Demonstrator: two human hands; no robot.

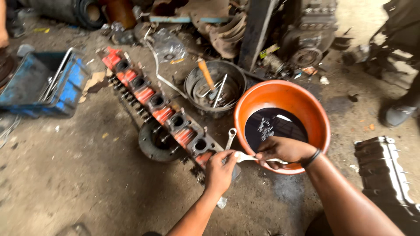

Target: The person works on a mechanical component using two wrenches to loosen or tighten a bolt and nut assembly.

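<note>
My left hand (pixel 219 171) grips a metal spanner (pixel 230 137), its ring end pointing up beside the near end of a long red and grey engine cylinder head (pixel 162 114) lying on the floor. My right hand (pixel 282 150) pinches a pale, thin piece (pixel 245 157) that spans between both hands, at the near rim of an orange plastic basin (pixel 316 118). The basin holds dark liquid (pixel 275 124). A black band circles my right wrist.
A dark round pan (pixel 192 83) with tools and an orange-handled tool stands behind the cylinder head. A blue metal tray (pixel 70 83) sits at the left, a grey engine cover (pixel 385 168) at the right, engine parts along the back. Someone's shoe (pixel 398 114) is at far right.
</note>
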